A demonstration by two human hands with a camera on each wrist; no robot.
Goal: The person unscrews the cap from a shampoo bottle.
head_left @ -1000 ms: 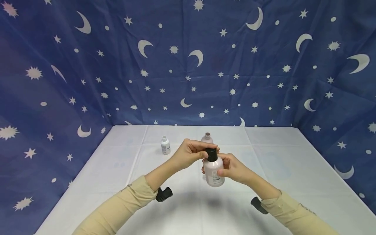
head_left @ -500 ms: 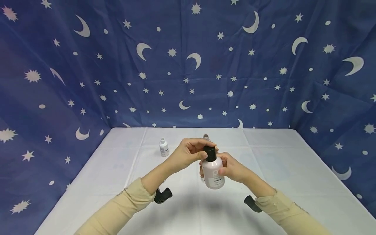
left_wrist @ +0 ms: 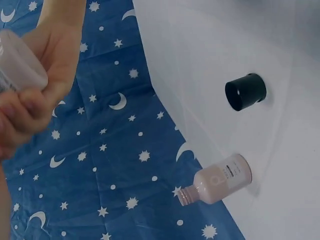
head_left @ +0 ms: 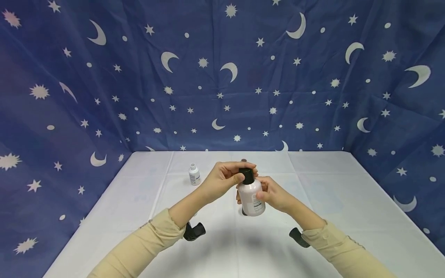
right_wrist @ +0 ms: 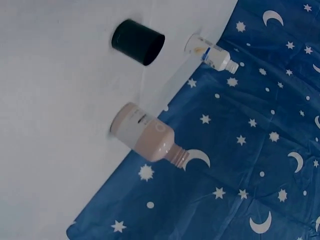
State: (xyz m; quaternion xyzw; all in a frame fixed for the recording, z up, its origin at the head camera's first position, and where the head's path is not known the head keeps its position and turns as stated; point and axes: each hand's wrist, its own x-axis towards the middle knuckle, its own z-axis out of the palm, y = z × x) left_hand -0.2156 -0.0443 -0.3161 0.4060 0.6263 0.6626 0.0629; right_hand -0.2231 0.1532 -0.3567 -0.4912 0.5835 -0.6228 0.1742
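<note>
Just below the centre of the head view, the left hand (head_left: 219, 182) pinches the short black cap (head_left: 247, 176) between thumb and fingers, and the right hand (head_left: 279, 197) is grasping the pale pink, round-shouldered bottle (head_left: 251, 199), which is held above the white-covered table (head_left: 347, 189) and leans a little. The step in hand, as I judge, is turning the cap at the neck; whether for tightening or for loosening, I cannot tell. The next move probably calls for the right hand to hold the body steady while the left hand twists. Near the middle of the right wrist view stands a second pink bottle (right_wrist: 142, 132), uncapped; higher in that frame is a black hollow cylinder (right_wrist: 131, 40), and at upper right a small white bottle (right_wrist: 212, 54), also uncapped.
</note>
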